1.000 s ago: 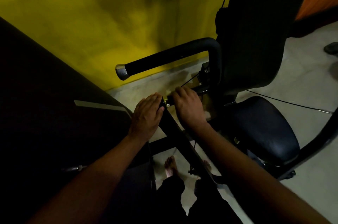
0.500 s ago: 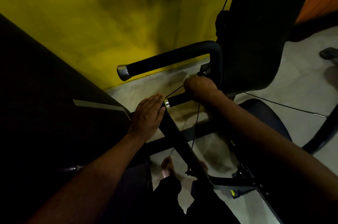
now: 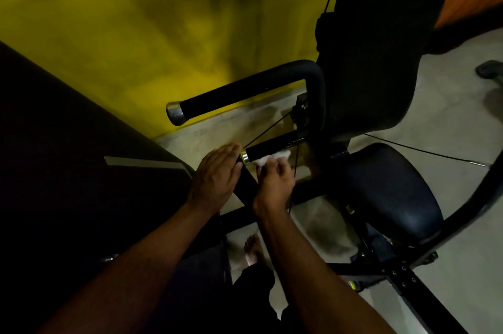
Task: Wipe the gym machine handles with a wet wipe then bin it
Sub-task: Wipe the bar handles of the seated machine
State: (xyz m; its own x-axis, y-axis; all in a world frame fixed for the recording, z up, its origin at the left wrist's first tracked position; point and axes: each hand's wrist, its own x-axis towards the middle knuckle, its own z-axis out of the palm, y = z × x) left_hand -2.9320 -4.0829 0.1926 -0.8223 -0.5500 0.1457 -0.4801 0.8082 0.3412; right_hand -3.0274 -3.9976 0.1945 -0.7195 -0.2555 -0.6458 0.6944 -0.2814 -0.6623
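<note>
While my right hand point(image 3: 275, 184) clamps the wet wipe point(image 3: 269, 158) against the near side of the lower handle point(image 3: 272, 144), just beside its metal end cap point(image 3: 244, 157), my left hand point(image 3: 216, 175) lies flat, fingers straight and together, with the fingertips touching that capped end. My right fingers are curled on the wipe; whether they reach round the far side of the grip I cannot tell from here. I judge the wiping of this handle to be under way. To do it well I should fold the wipe right around the grip, not only press it on one face. Then I should twist as I slide from the cap towards the machine, so the whole circumference gets wet. My flat left hand can brace the bar against that push. A thin cable point(image 3: 268, 128) crosses close above the handle, so the wipe should stay low and not snag on it. The cap deserves a turn of the wipe too. The upper handle point(image 3: 239, 96) stands apart above, with no hand on it, and it will want the same treatment. I see no bin here, so I must hold on to the wipe afterwards.
</note>
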